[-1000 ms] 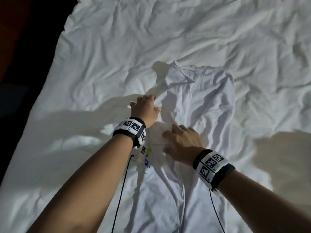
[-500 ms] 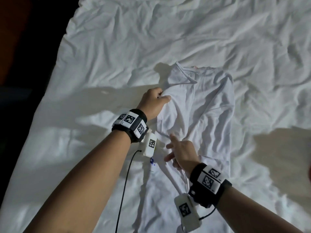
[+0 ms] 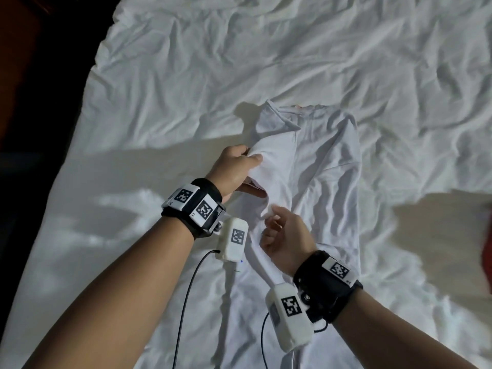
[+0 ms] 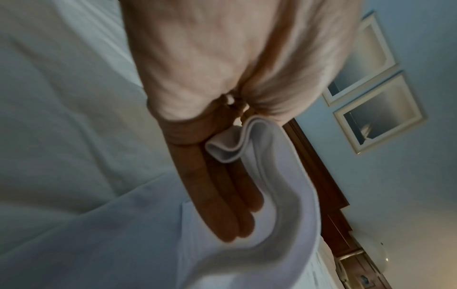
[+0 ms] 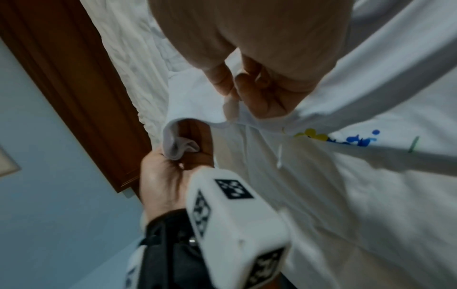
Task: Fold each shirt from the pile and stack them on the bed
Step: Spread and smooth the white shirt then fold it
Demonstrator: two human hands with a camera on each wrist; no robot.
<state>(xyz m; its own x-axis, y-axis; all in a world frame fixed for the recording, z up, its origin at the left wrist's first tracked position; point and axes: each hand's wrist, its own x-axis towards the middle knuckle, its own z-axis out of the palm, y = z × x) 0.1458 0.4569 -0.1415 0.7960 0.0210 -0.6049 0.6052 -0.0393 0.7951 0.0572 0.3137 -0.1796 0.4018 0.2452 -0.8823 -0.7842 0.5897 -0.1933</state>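
The white shirt [image 3: 316,182] lies lengthwise on the bed [image 3: 186,75], its near-left edge lifted. The left hand [image 3: 234,169] pinches a fold of that edge between thumb and fingers [image 4: 222,205]. Just nearer, the right hand [image 3: 286,241] pinches the same edge, fingers [image 5: 262,97] curled on cloth.
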